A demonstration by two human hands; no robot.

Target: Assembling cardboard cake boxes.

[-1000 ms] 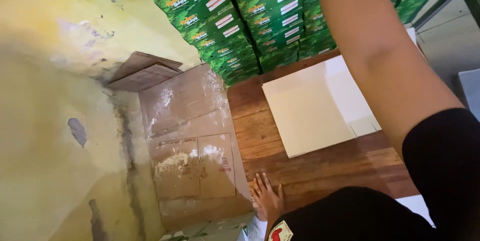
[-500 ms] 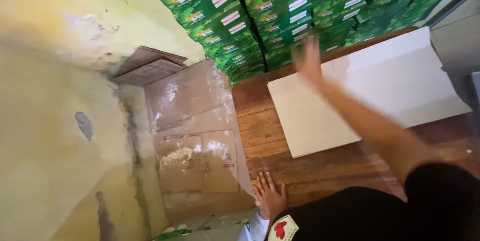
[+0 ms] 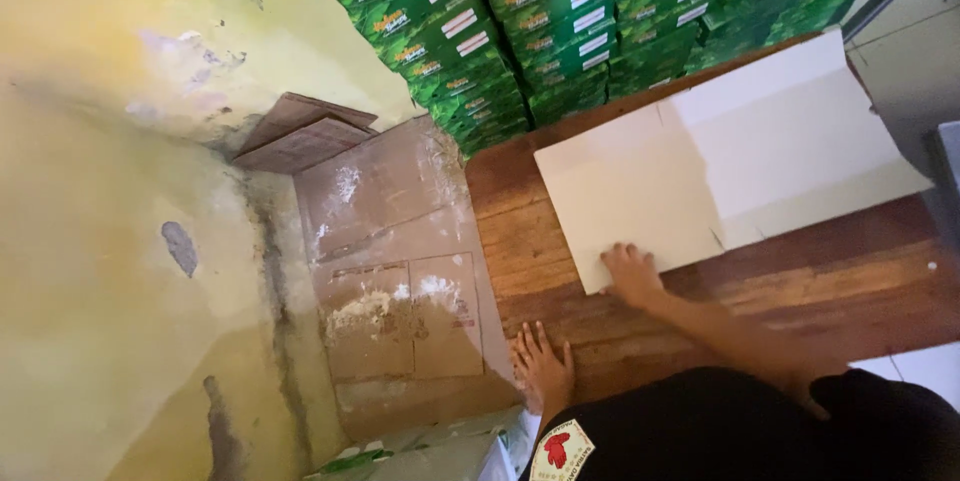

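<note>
On the dark brown wooden plank table (image 3: 760,281), at centre-right of the head view, lies a flat white unfolded cardboard box blank (image 3: 720,156), creased into panels, running from about six o'clock up toward two o'clock.

Right hand (image 3: 630,273): palm down, fingers spread and released, pressing the near corner of the blank at its six o'clock edge. No grip closed around anything.

Left hand: not in view. A bare foot (image 3: 543,366) rests on the table's near left edge, toes toward twelve o'clock.

Around: stacked green printed cartons (image 3: 560,21) at twelve o'clock, touching the table's far end. Flattened brown cardboard sheets (image 3: 400,261) lean at nine o'clock against a stained yellow wall (image 3: 110,191). Black sleeve or trouser fabric fills five o'clock.

Handling judgement: the blank looks light and thin, fairly stiff across panels but ready to bend at the creases; smooth face, likely to slide on the wood. Best held by a panel edge or corner, thumb under, near a crease. Its thickness is hard to judge from here.
</note>
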